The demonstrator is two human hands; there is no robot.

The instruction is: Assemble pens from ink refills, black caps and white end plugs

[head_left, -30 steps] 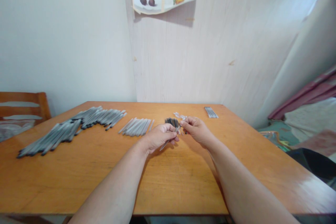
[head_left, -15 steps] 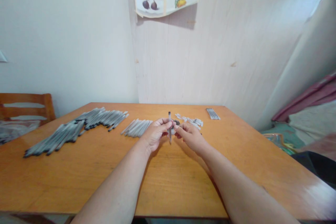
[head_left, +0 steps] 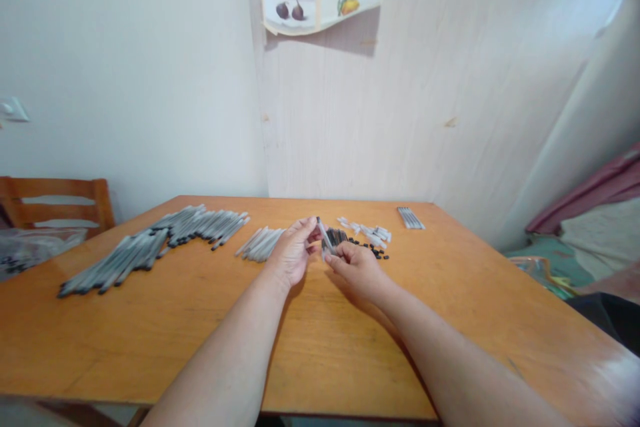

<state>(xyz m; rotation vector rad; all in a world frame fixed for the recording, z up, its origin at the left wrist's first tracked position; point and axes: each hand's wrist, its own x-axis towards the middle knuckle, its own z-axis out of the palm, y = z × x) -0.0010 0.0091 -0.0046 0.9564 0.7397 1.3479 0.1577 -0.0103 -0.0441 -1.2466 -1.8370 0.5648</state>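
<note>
One slim pen [head_left: 325,236] with a clear barrel and a dark upper end is held between both hands, tilted with its top to the left. My left hand [head_left: 299,247] pinches the dark upper end between thumb and finger. Lower down, the fingers of my right hand [head_left: 356,268] are closed around the barrel. Just behind the hands lie a bunch of dark refills [head_left: 337,236] and several small black plugs [head_left: 376,252]. Clear empty barrels [head_left: 260,244] rest to the left of my left hand, partly hidden by it. Whitish caps [head_left: 376,235] are scattered behind my right hand.
Large piles of pens with black ends [head_left: 120,259] cover the left of the wooden table [head_left: 210,327]. A neat row of pens [head_left: 411,217] lies at the back right. A wooden chair [head_left: 60,203] stands at the left, with a wall behind the table.
The pen has gone from upright to tilted. My left hand has shifted up to its dark end, and my right hand has moved down onto the barrel. The view has turned slightly left.
</note>
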